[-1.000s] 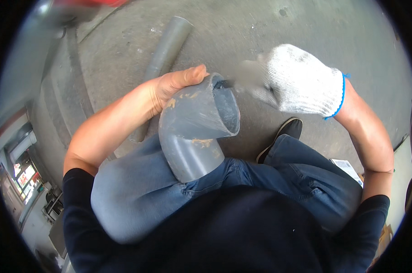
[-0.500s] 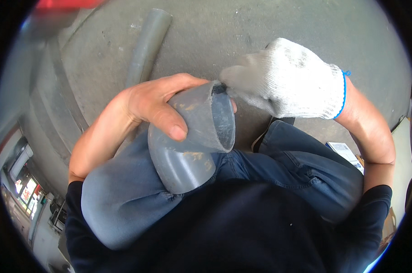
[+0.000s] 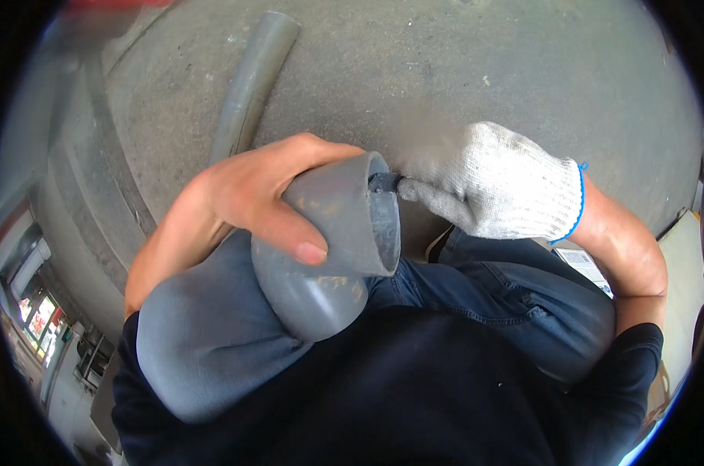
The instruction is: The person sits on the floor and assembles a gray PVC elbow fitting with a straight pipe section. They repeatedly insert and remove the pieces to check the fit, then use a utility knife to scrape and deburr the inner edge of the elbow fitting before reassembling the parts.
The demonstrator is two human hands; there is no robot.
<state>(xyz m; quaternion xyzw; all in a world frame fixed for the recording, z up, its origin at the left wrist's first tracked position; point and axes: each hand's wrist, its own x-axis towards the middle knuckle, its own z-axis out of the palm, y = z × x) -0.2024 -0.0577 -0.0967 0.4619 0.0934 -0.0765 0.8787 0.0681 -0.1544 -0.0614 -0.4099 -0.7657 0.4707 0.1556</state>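
Note:
A grey plastic pipe elbow (image 3: 317, 225) rests on my left thigh, its open mouth facing right. My bare left hand (image 3: 262, 194) is closed around it, with the thumb along the near side and the other fingers mostly hidden behind. Pale scuffs mark its outside. At the upper rim of the mouth, my right hand (image 3: 495, 182), in a white knitted glove with a blue cuff edge, pinches a dark strip (image 3: 384, 183) that looks like sandpaper. The strip lies against the inner wall; part of it is hidden by the glove. Some gloved fingers are smeared by motion.
On the concrete floor (image 3: 352, 70) beyond my left hand lies a long grey pipe (image 3: 255, 85). A white printed box (image 3: 585, 268) sits beside my right leg. Something red (image 3: 115, 4) is blurred at the upper left edge.
My gloved right hand has moved down toward me along the elbow's rim, and the dark strip now shows more inside the mouth. My left hand keeps its hold, with the elbow slightly lower.

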